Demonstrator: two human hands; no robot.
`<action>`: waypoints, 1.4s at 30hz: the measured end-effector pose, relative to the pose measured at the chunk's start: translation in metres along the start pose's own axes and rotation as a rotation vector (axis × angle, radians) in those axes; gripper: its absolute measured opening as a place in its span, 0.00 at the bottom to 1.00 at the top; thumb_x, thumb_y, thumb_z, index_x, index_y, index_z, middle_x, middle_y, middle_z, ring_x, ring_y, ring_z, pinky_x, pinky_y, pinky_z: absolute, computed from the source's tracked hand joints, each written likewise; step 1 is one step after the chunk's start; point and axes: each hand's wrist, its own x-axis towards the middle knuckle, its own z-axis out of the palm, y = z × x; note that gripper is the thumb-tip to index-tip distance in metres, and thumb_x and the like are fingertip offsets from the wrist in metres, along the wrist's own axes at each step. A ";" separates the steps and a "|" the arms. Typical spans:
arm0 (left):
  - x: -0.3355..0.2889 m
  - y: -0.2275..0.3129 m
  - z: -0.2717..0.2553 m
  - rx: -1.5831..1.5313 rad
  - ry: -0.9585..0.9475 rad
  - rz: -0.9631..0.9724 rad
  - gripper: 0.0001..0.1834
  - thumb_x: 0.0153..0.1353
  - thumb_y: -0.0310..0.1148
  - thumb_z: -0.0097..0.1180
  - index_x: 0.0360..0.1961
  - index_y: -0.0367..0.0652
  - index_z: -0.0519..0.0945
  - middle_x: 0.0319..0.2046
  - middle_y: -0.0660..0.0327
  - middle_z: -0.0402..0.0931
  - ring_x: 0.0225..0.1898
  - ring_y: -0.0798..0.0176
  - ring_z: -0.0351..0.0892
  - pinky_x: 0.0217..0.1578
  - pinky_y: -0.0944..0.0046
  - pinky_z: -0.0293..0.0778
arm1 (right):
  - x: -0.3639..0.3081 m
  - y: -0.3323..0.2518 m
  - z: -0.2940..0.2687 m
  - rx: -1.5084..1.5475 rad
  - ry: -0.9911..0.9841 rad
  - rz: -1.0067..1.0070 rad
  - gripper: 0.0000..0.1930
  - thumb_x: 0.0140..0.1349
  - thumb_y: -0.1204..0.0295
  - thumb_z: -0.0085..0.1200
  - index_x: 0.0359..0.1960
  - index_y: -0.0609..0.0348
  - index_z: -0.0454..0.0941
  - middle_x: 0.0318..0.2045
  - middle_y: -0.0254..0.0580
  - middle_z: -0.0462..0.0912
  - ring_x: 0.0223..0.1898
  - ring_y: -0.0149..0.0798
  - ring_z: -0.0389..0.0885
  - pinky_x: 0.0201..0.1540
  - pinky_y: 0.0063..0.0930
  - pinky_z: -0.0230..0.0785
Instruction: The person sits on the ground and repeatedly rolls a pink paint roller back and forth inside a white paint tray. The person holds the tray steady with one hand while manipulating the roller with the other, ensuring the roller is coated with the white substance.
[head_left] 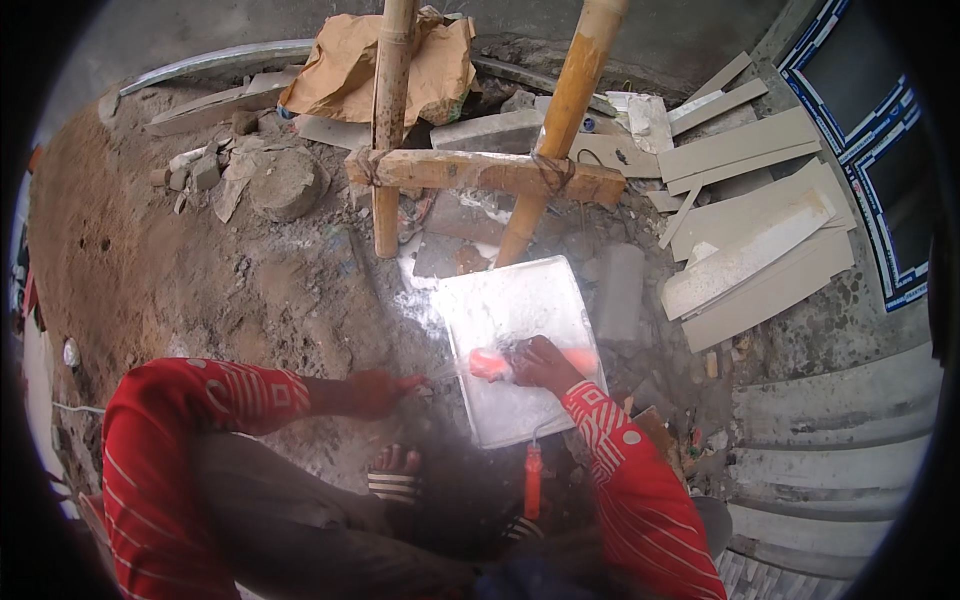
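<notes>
Over the white tile, right hand round blurred red tool, left hand hazy, grip unclear

Site: a building or renovation site is suggested by loose material and rubble.
Landmark: 1 dusty white panel is laid on the ground.
Ground: bare earth is exposed left of the panel.
Bamboo: 2 poles are tied to 1 wooden crossbar, just beyond the panel.
Rubble: broken masonry is heaped beyond the panel, leftward.
Offcuts: beige slabs are strewn right of the panel.
Backdrop: a grey wall is seen farthest beyond the panel.
</notes>
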 end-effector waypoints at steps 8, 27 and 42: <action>-0.002 -0.007 0.035 -0.053 -0.011 0.098 0.25 0.70 0.38 0.38 0.69 0.59 0.58 0.28 0.45 0.78 0.30 0.41 0.82 0.29 0.45 0.77 | -0.009 -0.035 -0.047 0.508 -0.020 0.144 0.21 0.63 0.61 0.53 0.54 0.58 0.75 0.49 0.53 0.80 0.51 0.51 0.76 0.57 0.40 0.67; -0.008 0.009 0.012 0.037 -0.077 0.008 0.28 0.69 0.39 0.40 0.70 0.64 0.56 0.32 0.45 0.78 0.34 0.42 0.83 0.33 0.44 0.77 | 0.010 -0.054 -0.045 0.366 -0.180 0.290 0.29 0.54 0.49 0.63 0.49 0.59 0.76 0.41 0.50 0.82 0.45 0.49 0.81 0.49 0.38 0.73; -0.011 0.020 0.001 -0.009 -0.178 -0.030 0.28 0.68 0.36 0.39 0.69 0.62 0.57 0.37 0.43 0.78 0.39 0.42 0.82 0.37 0.44 0.77 | -0.002 -0.039 -0.010 0.846 0.010 0.231 0.21 0.71 0.66 0.40 0.60 0.64 0.71 0.53 0.53 0.78 0.57 0.47 0.75 0.63 0.37 0.63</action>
